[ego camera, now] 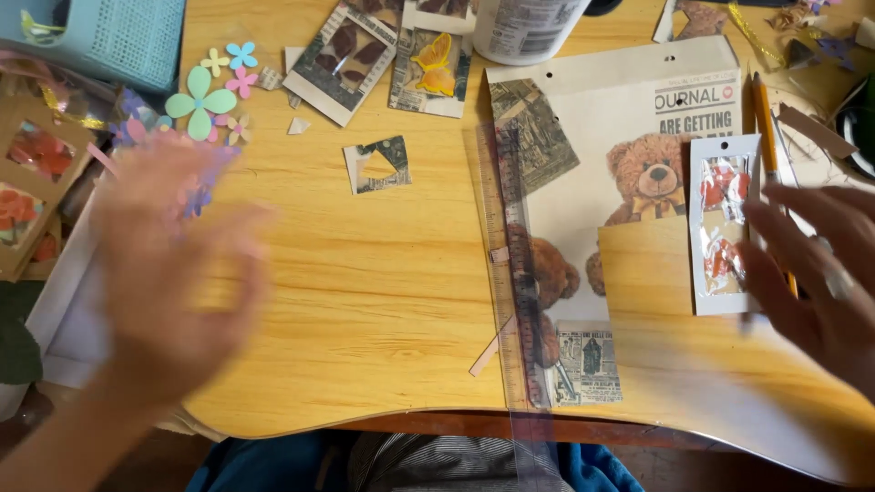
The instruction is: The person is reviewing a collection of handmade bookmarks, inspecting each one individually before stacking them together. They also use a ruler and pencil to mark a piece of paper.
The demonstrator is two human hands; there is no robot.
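- The right hand [811,273] lies open at the table's [383,310] right edge, fingers spread and flat, fingertips pressing the right margin of a small white-bordered card with red pieces [725,223]; it clamps nothing, and the flat press looks meant to keep the card from sliding.
- That card sits on a printed sheet with teddy bears [629,173], near the table's back right corner; two bears show.
- One yellow pencil [766,128] lies just beside the card, running under the right hand.
- One clear ruler [521,301] lies along the sheet's left margin and overhangs the table's front edge, probably as a straight guide.
- The left hand [169,273] hovers over the table's left edge, heavily blurred; it seems open and empty, though I cannot tell for sure.
- Paper flowers [202,100] lie scattered at the back left corner, at least five.
- One small square frame cut-out [376,164] lies alone mid-table, towards the back.
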